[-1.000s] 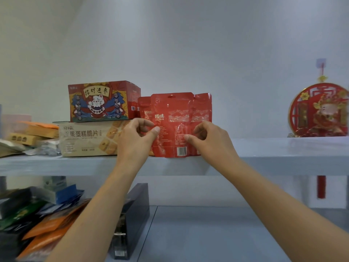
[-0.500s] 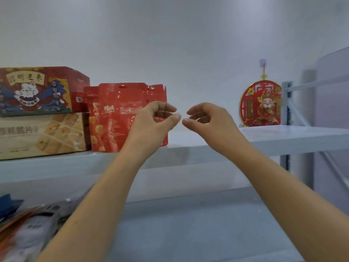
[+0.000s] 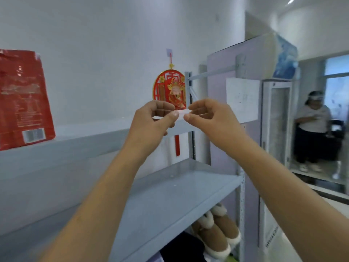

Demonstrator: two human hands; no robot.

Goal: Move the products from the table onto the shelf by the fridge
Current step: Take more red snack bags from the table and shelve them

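A red snack pouch (image 3: 22,99) stands upright on the upper grey shelf (image 3: 85,142) at the far left, its back with the barcode facing me. My left hand (image 3: 153,123) and my right hand (image 3: 209,121) are raised side by side in front of the shelf's right end, well to the right of the pouch. On both hands the fingers are curled in and the thumb tip lies near the index finger. Neither hand holds anything.
A red round ornament (image 3: 170,87) hangs on the wall behind my hands. The lower shelf (image 3: 170,201) is bare; brown fleece slippers (image 3: 217,231) lie beneath it. A glass-door fridge (image 3: 275,129) stands to the right. A person (image 3: 315,129) stands beyond it.
Both hands let go of the red pouches and pulled back from them. My view swung right, so the boxes left the frame and the fridge came in.
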